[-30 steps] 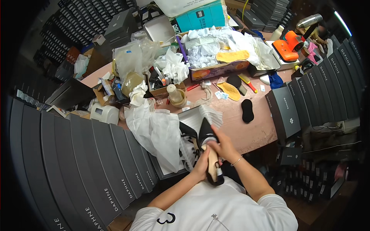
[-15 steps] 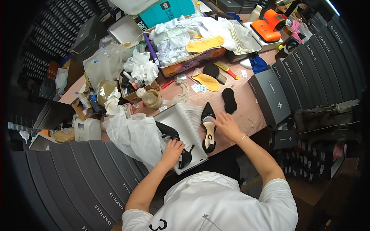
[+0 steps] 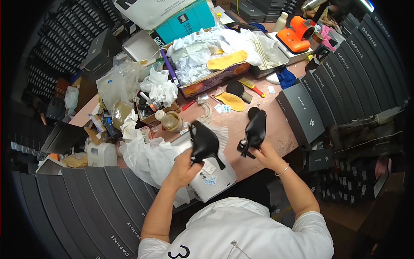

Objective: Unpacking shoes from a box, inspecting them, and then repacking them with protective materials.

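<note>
My left hand [image 3: 181,169] grips a black pointed heeled shoe [image 3: 203,141], lifted over an open shoebox part [image 3: 222,183] with a white inside. My right hand [image 3: 268,156] holds a second black heeled shoe [image 3: 256,128] above the pink tabletop, its strap end near my fingers. Small blue-and-white sachets [image 3: 210,180] and a pale tag lie in the box. White foam sheeting [image 3: 222,134] sticks out at the box's far side. White tissue paper [image 3: 148,157] spreads along its left. The right shoe hides most of a black oval pad.
Stacks of dark grey shoeboxes stand left [image 3: 82,207] and right [image 3: 308,108]. Farther back are a carton of crumpled paper [image 3: 215,80], a yellow insole [image 3: 233,101], a brush with a red handle [image 3: 258,90], a tape roll [image 3: 172,122] and an orange device [image 3: 295,36].
Both shoes have been picked up, the left one out of the box and the right one off the table. Sachets now show inside the box.
</note>
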